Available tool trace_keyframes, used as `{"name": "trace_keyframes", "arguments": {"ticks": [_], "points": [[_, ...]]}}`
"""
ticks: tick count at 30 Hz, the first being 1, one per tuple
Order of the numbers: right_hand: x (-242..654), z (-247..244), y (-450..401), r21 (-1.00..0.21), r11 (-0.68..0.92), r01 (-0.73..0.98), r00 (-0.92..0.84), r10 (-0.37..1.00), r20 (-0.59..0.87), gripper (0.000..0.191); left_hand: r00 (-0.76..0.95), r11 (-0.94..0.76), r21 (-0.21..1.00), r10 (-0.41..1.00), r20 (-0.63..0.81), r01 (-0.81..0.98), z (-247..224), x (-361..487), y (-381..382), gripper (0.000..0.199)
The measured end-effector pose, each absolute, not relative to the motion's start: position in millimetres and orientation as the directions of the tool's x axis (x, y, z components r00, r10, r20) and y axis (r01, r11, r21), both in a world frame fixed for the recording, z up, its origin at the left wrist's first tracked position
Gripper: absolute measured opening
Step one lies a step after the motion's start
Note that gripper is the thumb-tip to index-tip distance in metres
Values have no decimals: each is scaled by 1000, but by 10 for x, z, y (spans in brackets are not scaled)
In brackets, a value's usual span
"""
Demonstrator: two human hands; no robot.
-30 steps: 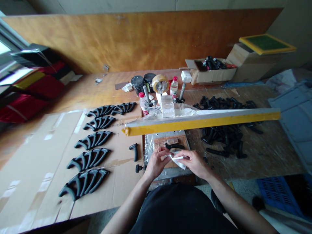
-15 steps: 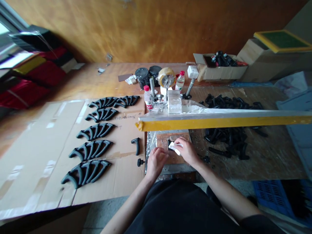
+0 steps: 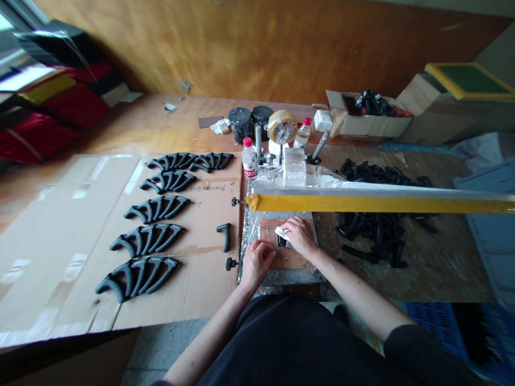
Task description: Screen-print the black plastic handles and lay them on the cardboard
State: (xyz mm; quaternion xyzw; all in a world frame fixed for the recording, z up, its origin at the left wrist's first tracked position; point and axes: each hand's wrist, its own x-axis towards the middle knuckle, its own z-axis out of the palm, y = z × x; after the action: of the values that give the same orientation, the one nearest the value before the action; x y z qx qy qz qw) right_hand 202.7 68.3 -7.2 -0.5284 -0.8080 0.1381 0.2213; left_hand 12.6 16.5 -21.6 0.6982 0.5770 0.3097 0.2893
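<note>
My right hand (image 3: 300, 236) pinches a white cloth (image 3: 282, 232) and presses it onto a small black handle (image 3: 281, 240). The handle lies on a brown board pad (image 3: 289, 258) over a foil-covered plate (image 3: 251, 228). Its far end is hidden under the cloth. My left hand (image 3: 257, 262) rests flat on the pad's left side, just beside the handle, and holds nothing I can see. On the cardboard to the left lie another black handle (image 3: 225, 236) and a small black knob (image 3: 230, 264).
A yellow-and-silver bar (image 3: 374, 202) spans above the plate. Rows of black curved parts (image 3: 147, 239) lie on cardboard at left, and loose black handles (image 3: 374, 230) are heaped at right. Dark tins, a tape roll, plastic bottles and a cardboard box stand behind.
My left hand has let go of the cloth and dropped onto the pad. My right hand has moved the cloth down onto the handle. The view has shifted slightly to the right.
</note>
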Motion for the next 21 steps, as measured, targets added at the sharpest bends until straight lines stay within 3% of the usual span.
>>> {"name": "trace_keyframes", "arguments": {"ticks": [4,8,13,18,21], "points": [[2005,-71,693,-451,470,759,-426,882,203,13,138,-164,777,985,100,607,-212,113,166,2],[1999,-61,728,-446,398,802,-347,917,195,11,132,-157,781,987,97,605,-190,102,171,5],[1996,-58,833,-425,509,748,-482,858,179,11,135,-164,798,985,104,580,-155,95,184,7],[2077,34,1030,-545,186,818,-144,982,119,17,82,-115,810,993,83,574,-154,1,178,11],[2107,88,951,-618,173,767,-136,985,106,18,34,-67,817,998,58,572,-179,-99,169,12]]}}
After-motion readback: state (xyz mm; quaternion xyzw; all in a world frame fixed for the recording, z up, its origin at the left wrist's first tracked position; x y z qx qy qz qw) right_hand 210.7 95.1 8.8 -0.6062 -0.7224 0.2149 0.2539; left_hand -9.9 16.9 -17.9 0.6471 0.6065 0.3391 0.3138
